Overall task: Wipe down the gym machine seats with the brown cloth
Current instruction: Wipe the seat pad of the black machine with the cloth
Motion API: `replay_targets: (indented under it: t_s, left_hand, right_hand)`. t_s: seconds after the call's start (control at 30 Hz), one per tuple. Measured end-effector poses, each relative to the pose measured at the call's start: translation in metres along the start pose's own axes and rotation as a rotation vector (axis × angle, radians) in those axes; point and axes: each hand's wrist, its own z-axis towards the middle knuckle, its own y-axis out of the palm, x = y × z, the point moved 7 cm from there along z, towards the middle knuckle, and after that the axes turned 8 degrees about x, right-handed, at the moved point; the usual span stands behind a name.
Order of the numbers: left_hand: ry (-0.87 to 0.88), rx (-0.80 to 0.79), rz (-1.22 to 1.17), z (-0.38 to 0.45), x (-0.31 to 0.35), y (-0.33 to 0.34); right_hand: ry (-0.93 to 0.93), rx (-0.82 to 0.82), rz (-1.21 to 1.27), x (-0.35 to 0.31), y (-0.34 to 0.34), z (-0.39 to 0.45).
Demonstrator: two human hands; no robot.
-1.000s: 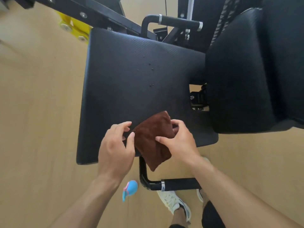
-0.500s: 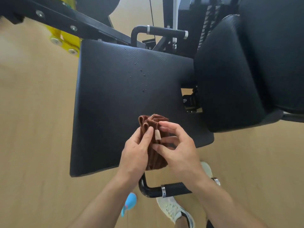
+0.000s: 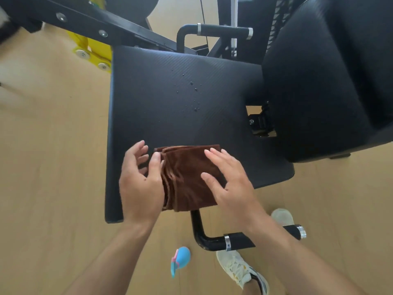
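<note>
The left hand (image 3: 140,184) is spread, its thumb pressing the layered left edge of the folded brown cloth (image 3: 187,179). The right hand (image 3: 229,184) rests flat, fingers straight, on the cloth's plush top. The cloth lies lower centre on the ribbed black seat (image 3: 170,99), droplets beading above.

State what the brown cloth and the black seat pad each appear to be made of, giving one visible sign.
Brown cloth: soft, matte, fuzzy fabric, likely microfibre or terry; it folds into limp layers. Seat pad: probably vinyl or synthetic leather over padding; fine ribbed texture, slight sheen, droplets beading on top.
</note>
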Motion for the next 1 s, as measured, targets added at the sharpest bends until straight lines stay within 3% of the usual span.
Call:
replay_targets:
  t_s: [0.1, 0.17, 0.3, 0.43, 0.57, 0.7, 0.77, 0.8, 0.87, 0.93, 1.0]
  left_hand:
    - [0.199, 0.137, 0.199, 0.02, -0.014, -0.036]
    - [0.178, 0.176, 0.322, 0.034, -0.042, -0.057]
    - [-0.118, 0.079, 0.256, 0.031, -0.107, -0.065]
    - [-0.477, 0.339, 0.093, 0.016, -0.131, -0.062]
    - [-0.764, 0.544, -0.038, 0.002, -0.144, -0.063]
    - [-0.694, 0.556, -0.026, 0.004, -0.138, -0.057]
    - [-0.656, 0.555, -0.017, 0.005, -0.138, -0.056]
    - [-0.642, 0.554, -0.003, 0.006, -0.139, -0.056]
    - [-0.665, 0.501, -0.056, 0.009, -0.142, -0.055]
    - [-0.737, 0.43, -0.342, 0.011, -0.153, -0.048]
    - [-0.82, 0.413, -0.537, 0.008, -0.158, -0.043]
  right_hand:
    - [-0.18, -0.089, -0.404, -0.018, 0.054, 0.013]
    - [-0.243, -0.05, -0.531, -0.03, 0.074, 0.009]
    - [-0.591, -0.109, -0.508, -0.037, 0.099, -0.029]
    - [-0.772, -0.132, -0.592, -0.022, 0.081, -0.004]
    - [-0.58, 0.032, -0.649, -0.004, 0.044, 0.053]
    - [-0.111, 0.198, -0.451, 0.001, 0.019, 0.117]
    - [0.018, 0.245, -0.333, -0.018, 0.03, 0.129]
    - [-0.056, 0.229, -0.333, -0.036, 0.045, 0.126]
    - [-0.42, 0.081, -0.322, -0.078, 0.09, 0.098]
    - [-0.825, -0.236, -0.318, -0.109, 0.143, 0.042]
    - [-1.038, -0.482, -0.384, -0.116, 0.172, 0.004]
